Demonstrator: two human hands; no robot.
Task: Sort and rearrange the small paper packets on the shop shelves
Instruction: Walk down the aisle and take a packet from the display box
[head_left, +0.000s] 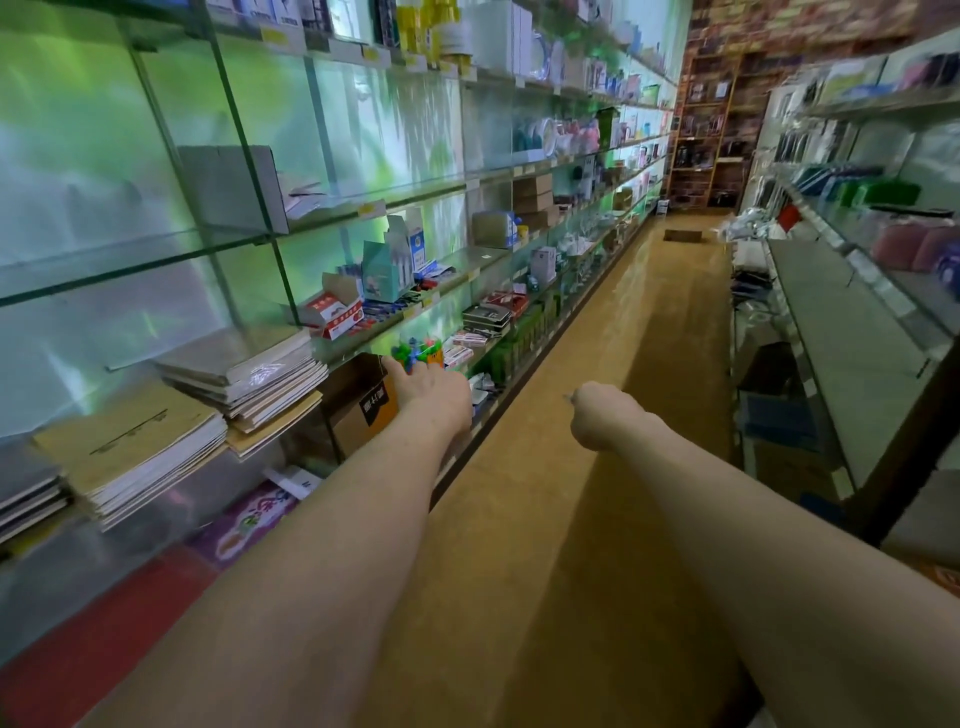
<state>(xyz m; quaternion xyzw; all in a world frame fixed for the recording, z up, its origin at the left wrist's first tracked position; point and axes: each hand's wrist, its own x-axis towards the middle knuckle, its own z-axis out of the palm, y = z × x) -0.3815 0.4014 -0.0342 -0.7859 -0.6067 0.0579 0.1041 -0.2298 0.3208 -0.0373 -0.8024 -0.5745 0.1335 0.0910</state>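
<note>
My left hand (431, 387) reaches along the glass shelves on the left, its fingers stretched out and touching a bright green, blue and orange packet (418, 351) at a shelf's front edge. Small red-and-white paper packets (465, 340) lie just past it on the same shelf. Over the floor of the aisle, my right hand (602, 415) is curled into a fist. A small grey tip (567, 398) pokes out of its far side, and the rest of that item is hidden.
Stacks of notebooks (244, 376) lie on the near shelf, with a brown carton (363, 405) below them. Open boxes of stationery (337, 312) sit one shelf higher. A second shelf unit (841, 332) lines the right side, and the tan floor (623, 338) runs between.
</note>
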